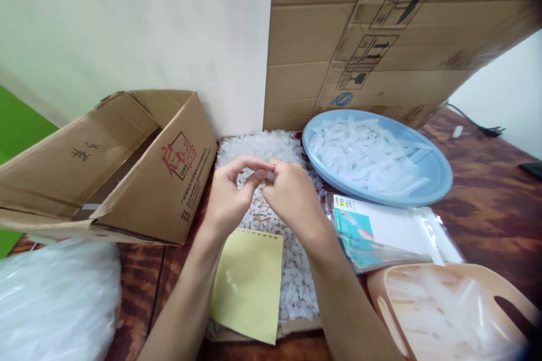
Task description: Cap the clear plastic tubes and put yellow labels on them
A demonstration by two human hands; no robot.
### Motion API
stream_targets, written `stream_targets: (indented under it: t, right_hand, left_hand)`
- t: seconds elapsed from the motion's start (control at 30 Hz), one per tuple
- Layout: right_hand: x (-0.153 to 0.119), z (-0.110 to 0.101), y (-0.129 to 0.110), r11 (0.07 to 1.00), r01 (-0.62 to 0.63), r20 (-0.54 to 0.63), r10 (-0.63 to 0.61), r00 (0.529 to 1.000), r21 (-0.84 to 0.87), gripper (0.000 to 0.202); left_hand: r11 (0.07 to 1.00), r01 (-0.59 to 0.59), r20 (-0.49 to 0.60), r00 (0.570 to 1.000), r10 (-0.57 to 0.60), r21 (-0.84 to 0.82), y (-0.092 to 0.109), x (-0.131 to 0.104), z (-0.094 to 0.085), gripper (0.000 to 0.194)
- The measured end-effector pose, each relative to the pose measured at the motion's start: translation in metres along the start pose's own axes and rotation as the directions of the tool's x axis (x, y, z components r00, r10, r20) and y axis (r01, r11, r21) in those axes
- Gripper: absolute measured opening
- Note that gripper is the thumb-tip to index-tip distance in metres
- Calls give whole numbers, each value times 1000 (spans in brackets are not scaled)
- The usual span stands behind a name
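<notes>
Small clear piece [269, 172] is pinched between left hand [228, 200] and right hand [292, 194] above the pile [292, 276]; best kept low there.

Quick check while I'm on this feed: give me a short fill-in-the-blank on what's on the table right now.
1. Both hands, left hand and right hand, meet over a pile of small ____ plastic pieces.
2. The round basin is light ____.
3. The yellow sheet lies ____ the forearms.
Missing words: white; blue; between
</notes>
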State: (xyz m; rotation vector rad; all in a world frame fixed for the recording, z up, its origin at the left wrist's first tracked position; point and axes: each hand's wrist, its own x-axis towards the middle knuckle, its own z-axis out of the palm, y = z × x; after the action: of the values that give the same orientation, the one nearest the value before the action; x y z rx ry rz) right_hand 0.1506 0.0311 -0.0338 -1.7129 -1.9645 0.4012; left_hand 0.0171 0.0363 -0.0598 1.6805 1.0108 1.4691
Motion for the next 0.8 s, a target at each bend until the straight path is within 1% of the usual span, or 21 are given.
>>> stream_targets:
  t: [0.1,0.17,0.2,0.27,0.3,0.33,0.37,0.4,0.43,0.47,0.5,0.53,0.6,0.7,0.8]
  right_hand:
    - [1,0,4,998,1,-3,-1,1000,65,21]
    - [3,-2,7,993,31,4,-31,1000,111,23]
    - [3,-4,9,991,43,2,-44,999,124,23]
    - [5,-8,14,990,56,6,-58,998,133,19]
    - [6,-9,16,990,57,14,-59,998,131,16]
    - [6,-10,19,990,54,26,-58,998,127,12]
    - [7,-11,21,991,50,42,-55,998,122,9]
    - [7,-12,23,992,45,62,-53,997,117,8]
    - [7,-12,25,993,40,78,-49,996,113,7]
    - [8,-11,26,993,34,92,-44,995,110,7]
    - [8,-11,27,994,26,103,-38,994,108,6]
    - [8,-11,27,994,18,114,-31,993,109,7]
    - [8,-10,27,993,5,130,-20,991,118,7]
    - [8,-11,27,992,0,137,-17,990,125,8]
    - [7,-12,27,994,1,143,-16,990,106,9]
  left_hand:
    - [997,31,18,999,-30,-72,3,-1,2,10]
    - [990,68,52,997,-62,-126,5,1,0,10]
    - [985,95,79,993,-84,-144,5,2,-3,16]
    - [981,137,129,984,-119,-137,1,4,-9,35]
    - [985,143,141,982,-129,-97,-4,6,-13,43]
    - [990,141,141,981,-136,-26,-10,6,-17,45]
    - [988,132,139,980,-142,79,-17,6,-21,41]
    - [968,121,142,978,-154,217,-25,5,-24,32]
    - [921,115,155,971,-184,372,-32,3,-27,22]
    - [842,95,190,955,-228,531,-40,0,-29,18]
    - [742,55,238,929,-283,668,-47,-4,-30,17]
    - [695,36,257,914,-314,718,-53,-7,-30,17]
    - [639,9,272,901,-338,769,-61,-12,-28,19]
    - [608,-27,289,896,-338,793,-66,-14,-24,19]
    - [590,-81,336,879,-337,804,-65,-11,-23,17]
